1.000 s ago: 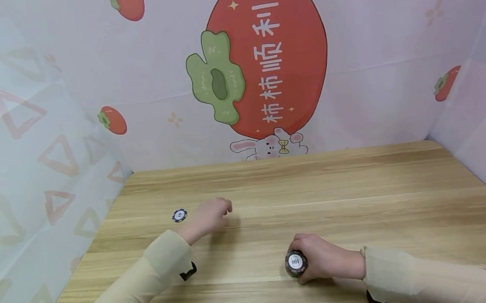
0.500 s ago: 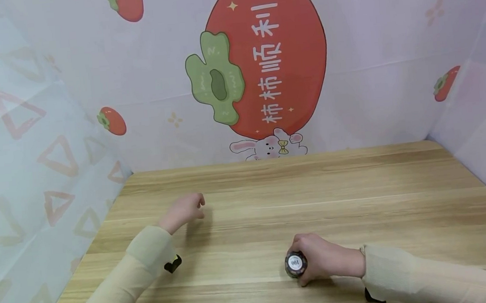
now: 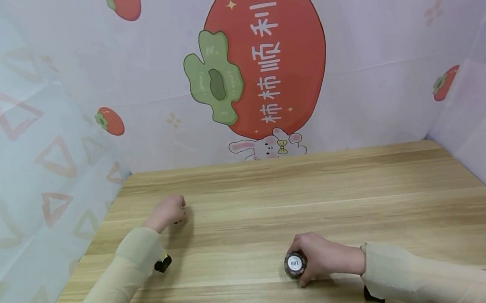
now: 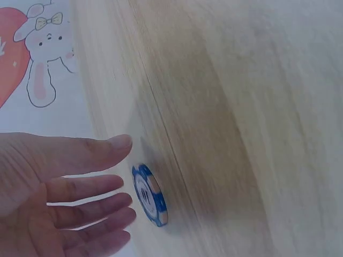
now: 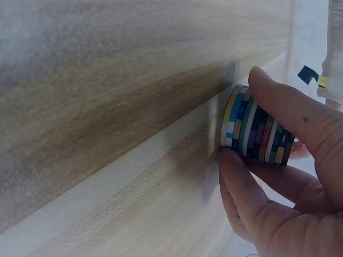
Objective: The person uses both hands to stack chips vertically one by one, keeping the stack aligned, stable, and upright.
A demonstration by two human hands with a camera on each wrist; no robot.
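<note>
My right hand [image 3: 322, 257] grips a stack of poker chips [image 5: 253, 127] between thumb and fingers. It stands on the wooden table, its top chip [image 3: 294, 263] black with a white centre marked 100. In the right wrist view the edges show several colours, among them yellow, blue, green, purple and red. Over at the table's left side, my left hand [image 3: 166, 212] hovers low above a single blue-and-white poker chip [image 4: 148, 195]. Its thumb and loosely extended fingers are right by that chip, which lies flat; in the head view the hand covers most of it.
The wooden table [image 3: 357, 190] runs back to a fabric wall [image 3: 375, 89] printed with persimmons and a rabbit. Further fabric walls rise at the left and right edges. A dark band with a small yellow tag [image 3: 163, 263] hangs under the left cuff.
My left hand has moved left from mid-table and come down over the blue chip, now mostly hidden. My right hand stays put around the stack.
</note>
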